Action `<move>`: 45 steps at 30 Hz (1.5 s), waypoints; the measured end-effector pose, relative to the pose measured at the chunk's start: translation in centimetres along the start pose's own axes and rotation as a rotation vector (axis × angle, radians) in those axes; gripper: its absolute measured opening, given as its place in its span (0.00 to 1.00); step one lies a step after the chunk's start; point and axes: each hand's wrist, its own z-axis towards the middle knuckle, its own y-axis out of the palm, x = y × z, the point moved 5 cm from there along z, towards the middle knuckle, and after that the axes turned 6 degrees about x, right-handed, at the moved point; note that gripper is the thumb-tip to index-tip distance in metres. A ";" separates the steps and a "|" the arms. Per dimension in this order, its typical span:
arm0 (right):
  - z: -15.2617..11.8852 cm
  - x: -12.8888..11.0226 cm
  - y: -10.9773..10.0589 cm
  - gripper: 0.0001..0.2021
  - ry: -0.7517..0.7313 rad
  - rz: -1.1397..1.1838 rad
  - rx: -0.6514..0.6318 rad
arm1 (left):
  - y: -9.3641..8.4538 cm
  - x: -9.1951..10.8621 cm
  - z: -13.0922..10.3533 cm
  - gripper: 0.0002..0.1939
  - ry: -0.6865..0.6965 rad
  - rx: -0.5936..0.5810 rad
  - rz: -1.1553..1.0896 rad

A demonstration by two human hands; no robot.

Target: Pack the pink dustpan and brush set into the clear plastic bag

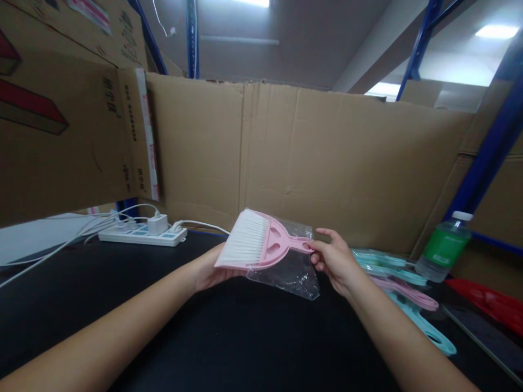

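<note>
A pink hand brush (pixel 249 237) with white bristles lies nested in a pink dustpan (pixel 223 262), held above the black table. My left hand (pixel 210 270) grips the pan's wide edge from below, its fingers mostly hidden under it. At the other end, my right hand (pixel 330 256) pinches the handles between thumb and fingers, with the index finger stretched out. A clear plastic bag (pixel 296 280) hangs beneath and behind the set, crumpled around the handle side. How far it covers the dustpan I cannot tell.
Several wrapped turquoise and pink brush sets (pixel 404 291) lie on the right. Behind them stands a green-labelled bottle (pixel 445 247), near a red item (pixel 490 299) and a dark flat device (pixel 486 337). A white power strip (pixel 143 235) with cables sits left. Cardboard walls (pixel 327 158) enclose the table (pixel 253 343).
</note>
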 end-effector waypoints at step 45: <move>-0.9 0.7 1.4 0.16 -0.001 0.016 -0.041 | 1.6 1.6 -1.9 0.13 0.180 0.111 -0.275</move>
